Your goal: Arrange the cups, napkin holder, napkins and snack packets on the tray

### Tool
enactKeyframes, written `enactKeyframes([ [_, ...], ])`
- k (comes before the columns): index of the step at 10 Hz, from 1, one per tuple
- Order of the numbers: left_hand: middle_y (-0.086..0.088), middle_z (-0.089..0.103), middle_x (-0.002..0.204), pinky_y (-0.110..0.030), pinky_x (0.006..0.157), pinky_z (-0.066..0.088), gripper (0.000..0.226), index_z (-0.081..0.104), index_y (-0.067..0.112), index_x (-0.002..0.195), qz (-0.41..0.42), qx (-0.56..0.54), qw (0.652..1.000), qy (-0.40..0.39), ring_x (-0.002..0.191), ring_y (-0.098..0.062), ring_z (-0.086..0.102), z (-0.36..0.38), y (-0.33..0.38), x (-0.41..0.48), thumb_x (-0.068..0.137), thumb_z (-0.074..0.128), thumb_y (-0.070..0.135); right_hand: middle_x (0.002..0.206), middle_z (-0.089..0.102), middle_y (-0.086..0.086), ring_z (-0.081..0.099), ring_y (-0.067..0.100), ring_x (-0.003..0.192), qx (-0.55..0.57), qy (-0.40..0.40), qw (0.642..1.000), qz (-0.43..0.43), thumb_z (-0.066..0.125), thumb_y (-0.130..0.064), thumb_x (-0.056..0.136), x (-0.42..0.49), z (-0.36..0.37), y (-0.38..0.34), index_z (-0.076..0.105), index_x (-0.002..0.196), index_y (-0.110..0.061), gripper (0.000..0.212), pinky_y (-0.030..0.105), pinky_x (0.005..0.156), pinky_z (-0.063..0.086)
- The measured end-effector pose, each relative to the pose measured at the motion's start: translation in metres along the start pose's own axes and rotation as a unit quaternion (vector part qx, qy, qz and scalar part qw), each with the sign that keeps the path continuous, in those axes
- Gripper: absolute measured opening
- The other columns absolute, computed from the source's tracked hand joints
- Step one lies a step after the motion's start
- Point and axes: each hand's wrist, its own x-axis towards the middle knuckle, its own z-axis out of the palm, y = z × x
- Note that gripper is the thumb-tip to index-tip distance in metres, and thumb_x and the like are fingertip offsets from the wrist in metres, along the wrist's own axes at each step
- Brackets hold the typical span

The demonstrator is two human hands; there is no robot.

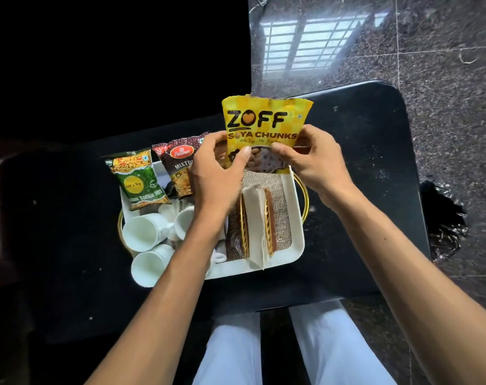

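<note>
A white tray (298, 240) with gold handles sits on a black table. Both hands hold a yellow soya chunks packet (264, 120) upright over the tray's far right end: my left hand (216, 168) pinches its lower left, my right hand (311, 159) its lower right. A green snack packet (137, 179) and a dark red mixture packet (180, 168) lean at the tray's far left. Several white cups (141, 234) lie on their sides at the near left. A brown and gold napkin holder (272, 220) with white napkins (254, 218) stands on a burlap mat at the right.
The black table (361, 162) ends close to the tray's right side, with a dark speckled stone floor (444, 65) beyond. A crumpled black bag (444, 220) lies on the floor at the right. My white trousers show under the near table edge.
</note>
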Motion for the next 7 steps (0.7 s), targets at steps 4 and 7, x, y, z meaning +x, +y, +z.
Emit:
enactKeyframes([
  [4,-0.005,0.063,0.140,-0.038,0.105,0.050,0.053,0.048,0.016,0.146,-0.145,-0.030,0.989,-0.027,0.123,-0.019,0.061,-0.001,-0.014,0.004,0.098,0.061,0.034,0.115,0.074,0.003,0.068,0.013,0.100,-0.109,0.045,0.993,-0.005,0.074,-0.032,0.088,0.004,0.031,0.007,0.067,0.121,-0.009,0.041,0.025,0.084,0.058],
  [7,-0.004,0.060,0.142,-0.035,0.112,0.043,0.050,0.050,0.014,0.146,-0.022,0.064,0.998,0.001,0.131,-0.019,0.056,-0.022,-0.007,-0.017,0.100,0.058,0.031,0.128,0.062,0.012,0.056,0.025,0.118,-0.228,0.066,0.965,-0.115,0.070,-0.029,0.091,-0.018,0.029,-0.005,0.055,0.133,-0.007,0.049,0.035,0.101,0.047],
])
